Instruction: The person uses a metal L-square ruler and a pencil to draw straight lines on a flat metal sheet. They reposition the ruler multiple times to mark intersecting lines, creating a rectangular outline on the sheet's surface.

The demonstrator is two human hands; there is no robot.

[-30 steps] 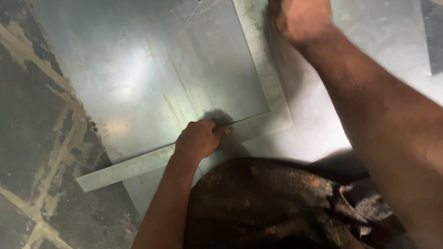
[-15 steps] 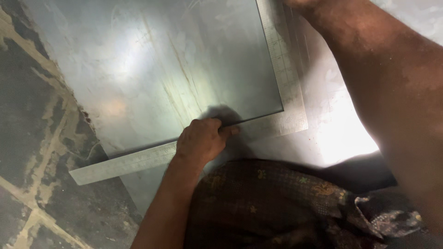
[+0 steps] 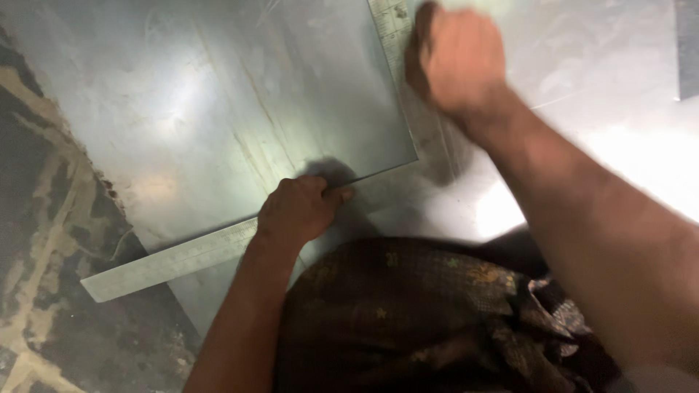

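Observation:
A large grey sheet of metal [image 3: 240,102] lies flat on the floor. An L-shaped steel square [image 3: 167,260] lies along its near and right edges. My left hand [image 3: 298,207] presses down on the square's near arm, fingers curled onto the sheet's edge. My right hand [image 3: 459,62], blurred by motion, is closed over the square's upright arm near the top of the view; whether it holds a tool there cannot be told.
Dark, stained concrete floor [image 3: 44,218] lies to the left. A second shiny metal sheet [image 3: 597,124] lies under and to the right of the square. My knee in patterned brown cloth [image 3: 408,313] fills the bottom middle.
My right hand has come down along the square's upright arm, back into full view. The left hand stays pressed on the near arm. The view has shifted slightly.

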